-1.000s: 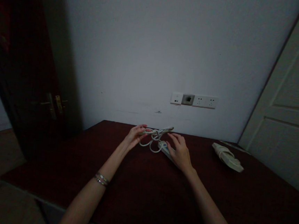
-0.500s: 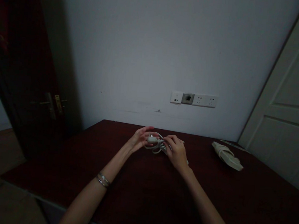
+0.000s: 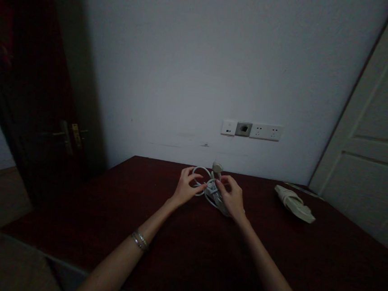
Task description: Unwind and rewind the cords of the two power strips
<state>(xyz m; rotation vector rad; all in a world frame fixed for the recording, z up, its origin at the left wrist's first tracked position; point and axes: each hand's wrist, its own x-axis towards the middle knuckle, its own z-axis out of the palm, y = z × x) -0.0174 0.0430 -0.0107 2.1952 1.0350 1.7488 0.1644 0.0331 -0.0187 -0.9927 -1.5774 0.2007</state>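
My right hand [image 3: 231, 195] closes thumb and fingers on a white power cable [image 3: 201, 168] close to its plug [image 3: 217, 167], which points up above the fingertips. My left hand [image 3: 186, 186] curls round the loops of the same cable, its thumb reaching toward the right hand. Beneath and beside the right hand lies a pale bundle [image 3: 221, 207], which looks like a power strip; the hand covers part of it. The loops sit between both hands, over the dark red table [image 3: 158, 242].
A second pale strip with cable wrapped round it [image 3: 294, 203] lies on the table's right side. Wall sockets [image 3: 266, 132] are set in the wall behind. A dark door with a handle [image 3: 66, 136] stands at left, a white panelled door [image 3: 371, 134] at right.
The plug has gone from beside my left palm to upright above my right fingers. My left hand has turned and curled round the cable loops, which stand wider now.
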